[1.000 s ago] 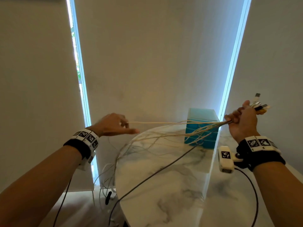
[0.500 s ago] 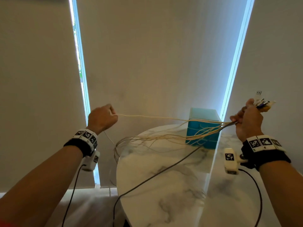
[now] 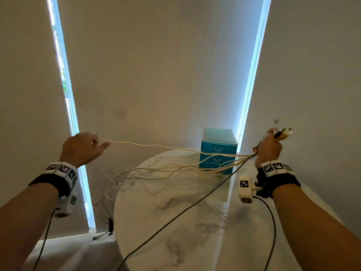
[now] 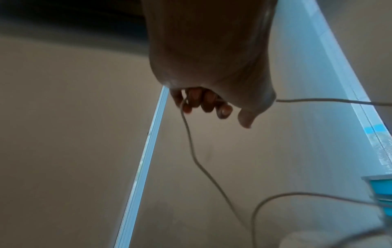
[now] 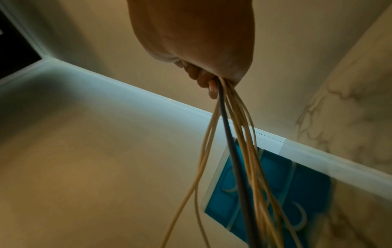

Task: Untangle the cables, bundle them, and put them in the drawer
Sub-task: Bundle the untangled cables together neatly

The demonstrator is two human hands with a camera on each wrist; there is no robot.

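Note:
Several pale cables (image 3: 175,169) and one dark cable (image 3: 187,208) fan out across the marble table (image 3: 195,241) from my right hand (image 3: 270,147), which grips them all in a fist near their plugs (image 3: 283,133). In the right wrist view the cable bundle (image 5: 231,117) hangs from the fist (image 5: 203,78). My left hand (image 3: 84,148), raised at the left, holds one pale cable (image 3: 148,144) pulled taut towards the right hand. In the left wrist view that cable (image 4: 191,142) runs through the curled fingers (image 4: 203,102). The blue drawer unit (image 3: 217,151) stands at the table's back, drawers closed.
Loose cable ends (image 3: 106,202) dangle off the table's left edge towards the floor. Pale blinds with bright window gaps (image 3: 66,94) stand behind the table. A black wire (image 3: 272,231) runs from my right wrist camera.
My left hand has closed on one pale cable and drawn it up and leftward, stretching it taut. The right hand has risen slightly with the bundle.

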